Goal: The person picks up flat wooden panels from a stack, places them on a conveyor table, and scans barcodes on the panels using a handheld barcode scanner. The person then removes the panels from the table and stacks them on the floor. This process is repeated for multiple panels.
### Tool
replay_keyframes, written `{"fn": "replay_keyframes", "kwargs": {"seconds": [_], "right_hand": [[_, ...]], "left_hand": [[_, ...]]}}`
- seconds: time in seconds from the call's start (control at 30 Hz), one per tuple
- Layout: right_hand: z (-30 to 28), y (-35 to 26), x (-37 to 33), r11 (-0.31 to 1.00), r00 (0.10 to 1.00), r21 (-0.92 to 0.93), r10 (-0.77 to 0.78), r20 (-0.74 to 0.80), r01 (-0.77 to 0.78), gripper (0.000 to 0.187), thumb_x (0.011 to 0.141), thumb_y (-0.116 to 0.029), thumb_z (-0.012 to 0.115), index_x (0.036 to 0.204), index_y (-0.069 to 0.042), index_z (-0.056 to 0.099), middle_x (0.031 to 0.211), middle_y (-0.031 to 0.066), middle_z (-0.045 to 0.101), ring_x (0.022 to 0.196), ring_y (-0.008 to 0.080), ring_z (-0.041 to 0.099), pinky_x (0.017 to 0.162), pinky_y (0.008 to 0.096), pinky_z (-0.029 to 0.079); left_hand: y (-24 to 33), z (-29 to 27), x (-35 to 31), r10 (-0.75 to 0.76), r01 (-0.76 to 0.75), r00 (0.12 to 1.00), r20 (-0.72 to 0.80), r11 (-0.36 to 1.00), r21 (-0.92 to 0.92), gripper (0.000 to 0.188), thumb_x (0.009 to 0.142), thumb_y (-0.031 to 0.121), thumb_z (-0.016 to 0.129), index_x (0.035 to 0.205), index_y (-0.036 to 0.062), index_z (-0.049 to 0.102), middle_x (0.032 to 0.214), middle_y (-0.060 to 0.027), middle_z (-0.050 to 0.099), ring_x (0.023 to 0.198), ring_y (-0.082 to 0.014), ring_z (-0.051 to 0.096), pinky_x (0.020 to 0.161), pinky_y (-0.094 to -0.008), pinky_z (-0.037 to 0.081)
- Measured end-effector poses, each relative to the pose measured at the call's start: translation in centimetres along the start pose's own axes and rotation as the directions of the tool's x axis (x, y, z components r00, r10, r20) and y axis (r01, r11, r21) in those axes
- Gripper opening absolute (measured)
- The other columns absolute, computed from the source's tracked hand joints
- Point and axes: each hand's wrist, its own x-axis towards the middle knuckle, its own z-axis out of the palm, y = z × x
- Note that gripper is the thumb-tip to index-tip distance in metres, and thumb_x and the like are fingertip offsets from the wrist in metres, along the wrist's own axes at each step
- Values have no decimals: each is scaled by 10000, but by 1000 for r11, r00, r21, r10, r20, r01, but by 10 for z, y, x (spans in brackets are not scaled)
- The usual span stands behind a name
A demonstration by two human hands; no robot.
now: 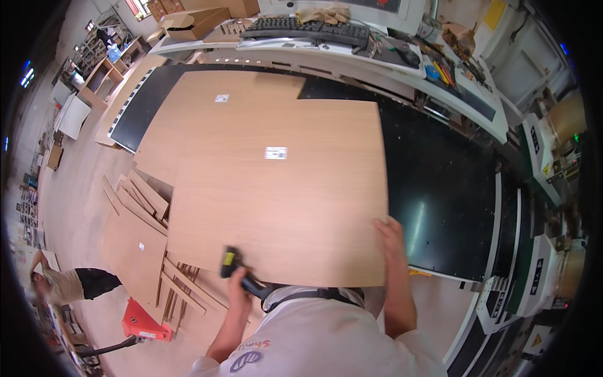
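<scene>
A large light wood-look panel (276, 207) with a small white label (276, 153) lies in front of me, reaching close to my waist. It overlaps a second wood-look panel (207, 119), which bears its own label. My right hand (392, 237) grips the near right edge of the upper panel; the fingers under it are hidden. At the near left edge, my left hand (239, 289) is closed round a black handheld scanner (231, 261) with a yellow patch. The scanner is slightly blurred.
A black machine table (440, 188) extends under the panels, with machine units (537, 276) at the right. Beyond stands a desk with a keyboard (308, 31) and tools. Board strips (141, 198) and a red pallet jack (146, 322) are at the left, near another person (69, 284).
</scene>
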Motion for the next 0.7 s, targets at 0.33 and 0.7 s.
{"fn": "replay_keyframes", "kwargs": {"seconds": [0.33,0.7], "right_hand": [[-200,-19,-80,940,868,-341,-185,-461,19,283,897,-257,641,912,26,637,802,14,601,729,109,525,661,272,414],[-255,-109,-97,137,647,-975,-730,-220,-177,350,857,-219,662,1101,20,582,993,199,609,950,362,589,824,435,464]], "left_hand": [[7,62,38,114,-114,993,-6,993,35,309,820,343,655,810,35,633,594,18,503,435,-92,464,351,-240,304],[63,133,83,77,-367,880,470,739,565,221,802,219,615,744,23,699,775,-53,689,709,-136,595,756,-304,464]]}}
